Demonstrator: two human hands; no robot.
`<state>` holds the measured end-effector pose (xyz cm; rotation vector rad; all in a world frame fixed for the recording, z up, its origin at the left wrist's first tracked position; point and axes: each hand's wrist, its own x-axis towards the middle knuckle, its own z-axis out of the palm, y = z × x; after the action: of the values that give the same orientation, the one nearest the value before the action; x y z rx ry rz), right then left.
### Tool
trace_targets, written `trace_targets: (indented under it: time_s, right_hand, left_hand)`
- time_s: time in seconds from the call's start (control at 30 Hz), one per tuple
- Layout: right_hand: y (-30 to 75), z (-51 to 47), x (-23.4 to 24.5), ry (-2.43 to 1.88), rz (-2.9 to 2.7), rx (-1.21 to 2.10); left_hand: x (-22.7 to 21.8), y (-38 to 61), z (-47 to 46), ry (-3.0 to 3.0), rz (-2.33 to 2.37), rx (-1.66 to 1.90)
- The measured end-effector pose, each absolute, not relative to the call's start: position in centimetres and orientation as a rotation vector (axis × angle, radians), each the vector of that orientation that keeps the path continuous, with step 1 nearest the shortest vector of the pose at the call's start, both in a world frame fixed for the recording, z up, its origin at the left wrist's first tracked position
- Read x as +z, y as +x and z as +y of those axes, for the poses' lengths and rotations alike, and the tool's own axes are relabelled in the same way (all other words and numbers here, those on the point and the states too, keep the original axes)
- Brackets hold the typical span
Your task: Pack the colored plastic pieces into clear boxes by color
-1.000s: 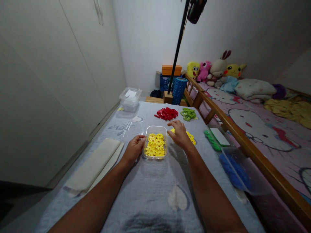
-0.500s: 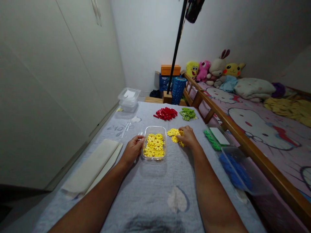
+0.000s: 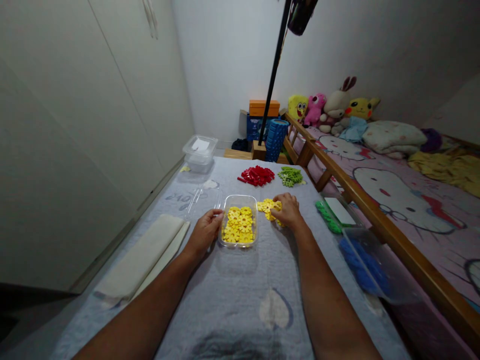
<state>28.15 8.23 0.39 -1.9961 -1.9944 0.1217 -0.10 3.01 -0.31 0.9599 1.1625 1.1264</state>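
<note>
A clear plastic container (image 3: 239,244) in the middle of the table holds several yellow flower-shaped pieces (image 3: 240,222) laid in overlapping rows. Against its left side, my left hand (image 3: 207,229) grips the wall near the rim with bent fingers. To the right of the container, a small spread of loose yellow flower-shaped pieces (image 3: 267,205) lies on the cloth. My right hand (image 3: 288,209) is over the right part of that spread, fingers curled down on the pieces and pinched together. Its fingertips partly hide what it holds.
Red pieces (image 3: 257,175) and light green pieces (image 3: 290,176) lie in heaps at the far side. A clear lid (image 3: 204,201) and folded cloth (image 3: 146,252) are at left, stacked boxes (image 3: 200,152) behind. Containers with green (image 3: 328,217) and blue pieces (image 3: 362,265) line the bed rail (image 3: 360,202).
My right hand has shifted slightly among the loose yellow pieces, its fingers drawing closer together. My left hand stays at the container. The view has moved a little.
</note>
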Motion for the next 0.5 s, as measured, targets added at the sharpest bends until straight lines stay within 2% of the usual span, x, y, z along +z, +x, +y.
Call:
trace_targets:
  time_s: [0.23, 0.5]
  right_hand:
    - [24.7, 7.7, -0.1, -1.814, -2.272, 0.104]
    - [24.4, 7.3, 0.2, -1.802, -2.229, 0.119]
  left_hand:
    - [-0.3, -0.1, 3.0, 0.96, 1.169, 1.138]
    - [-0.1, -0.1, 2.9, 0.984, 1.175, 1.136]
